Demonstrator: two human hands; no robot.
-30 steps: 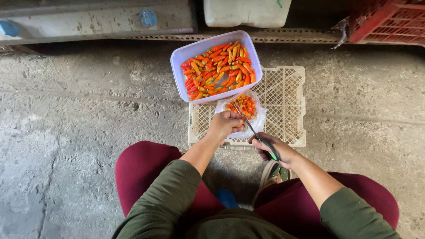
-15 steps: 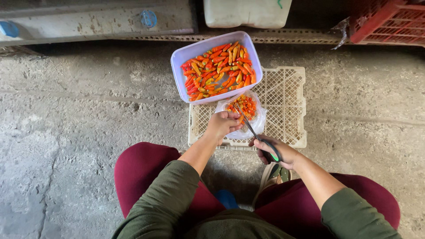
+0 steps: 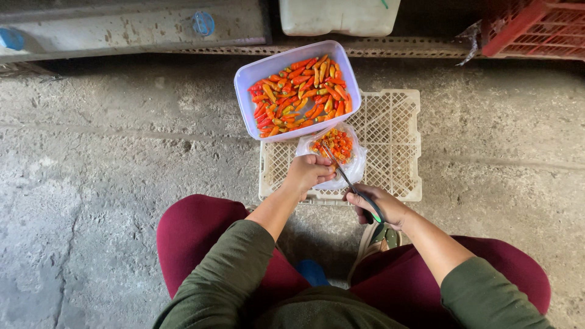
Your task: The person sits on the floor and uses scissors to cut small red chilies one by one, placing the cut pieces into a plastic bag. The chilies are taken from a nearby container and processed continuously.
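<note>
My left hand (image 3: 306, 173) is closed at the near edge of a clear plastic bag (image 3: 352, 165) that holds cut pieces of red and orange chilli (image 3: 339, 143); what it pinches is too small to tell. My right hand (image 3: 379, 206) grips scissors (image 3: 350, 183) with dark and green handles, the blades pointing up over the bag. A pale lilac tub (image 3: 245, 85) full of whole red and orange chillies (image 3: 300, 94) sits just beyond the bag, resting partly on an upturned cream plastic crate (image 3: 396, 152).
I sit low with my knees in maroon trousers (image 3: 195, 237) either side of the crate on a rough concrete floor (image 3: 103, 158). A white container (image 3: 338, 15) and a red crate (image 3: 536, 27) stand at the far edge, by a metal rail (image 3: 122, 27).
My left hand has drawn back slightly from the bag toward me, and the scissors have shifted a little with it. The tub and crate have not moved.
</note>
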